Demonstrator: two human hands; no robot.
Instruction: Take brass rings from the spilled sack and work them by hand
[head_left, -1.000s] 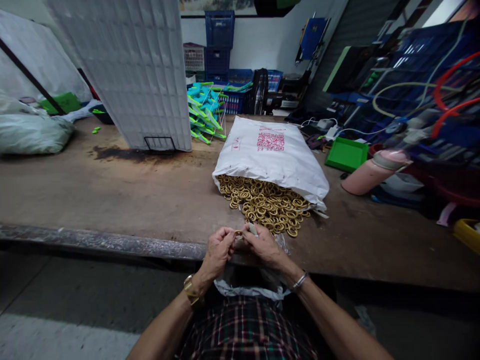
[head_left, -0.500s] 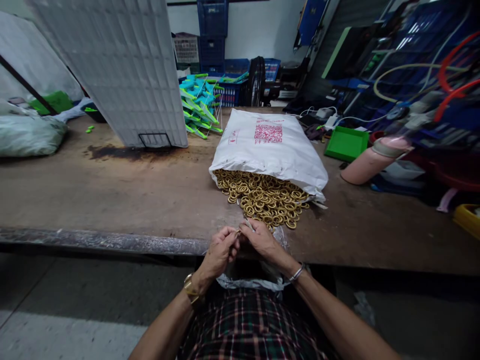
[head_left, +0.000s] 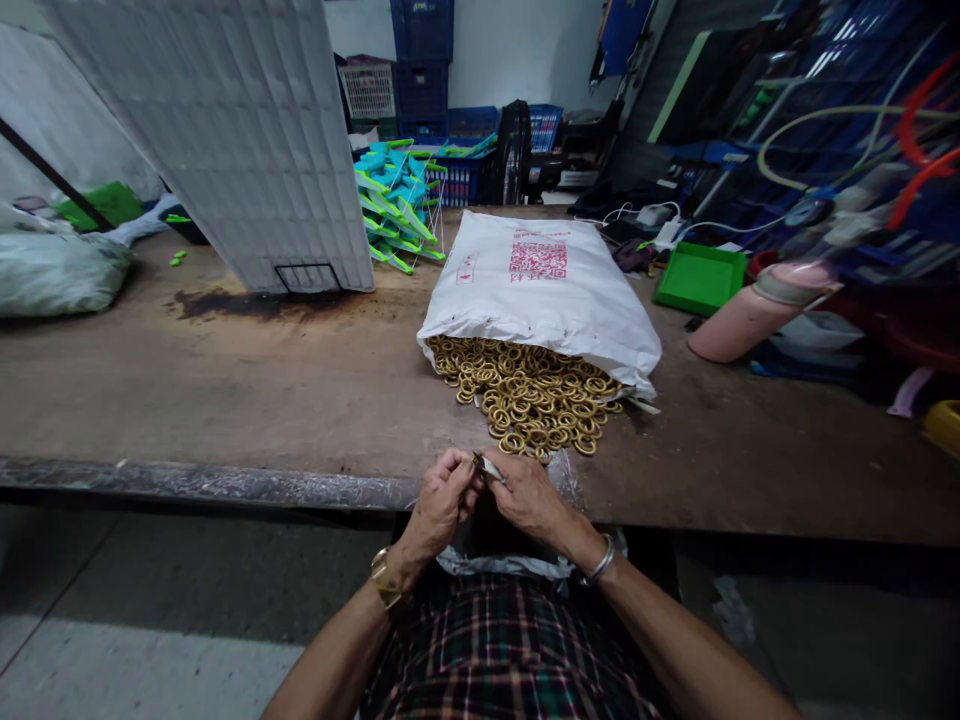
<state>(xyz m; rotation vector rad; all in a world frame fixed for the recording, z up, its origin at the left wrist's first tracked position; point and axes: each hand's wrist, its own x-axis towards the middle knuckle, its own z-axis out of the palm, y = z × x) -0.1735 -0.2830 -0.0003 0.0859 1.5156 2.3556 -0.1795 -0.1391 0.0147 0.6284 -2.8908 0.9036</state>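
Observation:
My left hand [head_left: 444, 498] is closed in a pinch at the table's front edge. Between its fingertips is a gold ring, mostly hidden by the fingers. Right beside it, my right hand [head_left: 529, 497] grips a small knife-like tool [head_left: 491, 468] with a pale, narrow body. The tool's tip points left and meets the ring at the left fingertips. Just beyond both hands lies a heap of gold rings [head_left: 536, 405], spilling from the open mouth of a white sack [head_left: 480, 290] with a red printed code.
A tall pale ribbed panel [head_left: 300, 180] stands on the wooden table [head_left: 225, 400] at left. Turquoise and lime plastic parts [head_left: 401, 205] are piled behind it. To the right are a green tray [head_left: 701, 280], a pink bottle [head_left: 739, 325] and coiled hoses.
The tool in my right hand has turned from pointing up and away to lying across towards the left fingertips. Both hands stay close together in nearly the same place.

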